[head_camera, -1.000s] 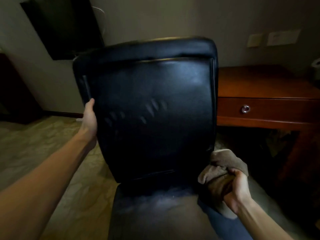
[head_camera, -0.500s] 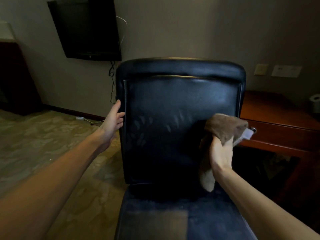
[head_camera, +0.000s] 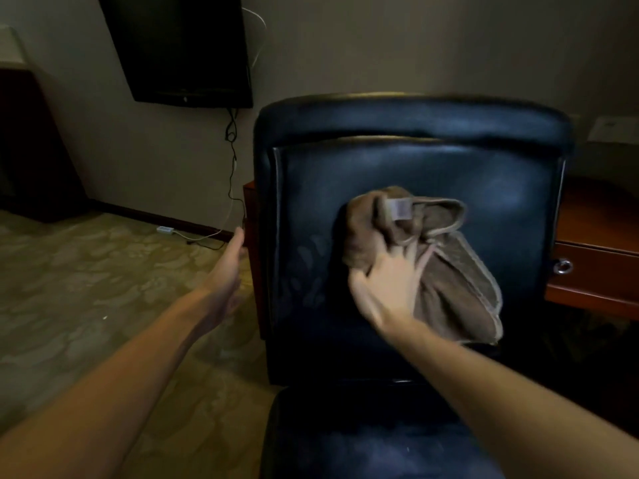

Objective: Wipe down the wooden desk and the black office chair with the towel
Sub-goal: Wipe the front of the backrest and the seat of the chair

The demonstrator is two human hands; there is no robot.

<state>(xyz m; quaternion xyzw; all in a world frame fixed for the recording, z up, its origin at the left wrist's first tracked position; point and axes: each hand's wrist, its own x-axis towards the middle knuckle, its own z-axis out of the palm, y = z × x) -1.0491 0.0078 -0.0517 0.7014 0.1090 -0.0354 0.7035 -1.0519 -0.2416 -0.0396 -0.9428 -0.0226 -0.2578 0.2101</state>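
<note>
The black office chair point(head_camera: 501, 174) faces me, its backrest upright and its seat point(head_camera: 363, 444) at the bottom of the view. My right hand point(head_camera: 387, 281) presses a crumpled brown towel point(head_camera: 456, 281) flat against the middle of the backrest; a white label shows on the towel's top. My left hand point(head_camera: 226, 271) hovers just off the backrest's left edge, fingers straight, holding nothing. The wooden desk point(head_camera: 601, 236) with a ring-pull drawer stands behind the chair to the right, mostly hidden by it.
A black television point(head_camera: 179, 46) hangs on the wall at upper left, with cables point(head_camera: 231, 174) running down to a plug strip on the patterned carpet point(head_camera: 86, 288). Dark furniture stands at the far left. Wall sockets sit above the desk.
My right hand has carried the towel from the backrest's right edge to its middle. My left hand has come off the chair's left edge. The view has shifted left.
</note>
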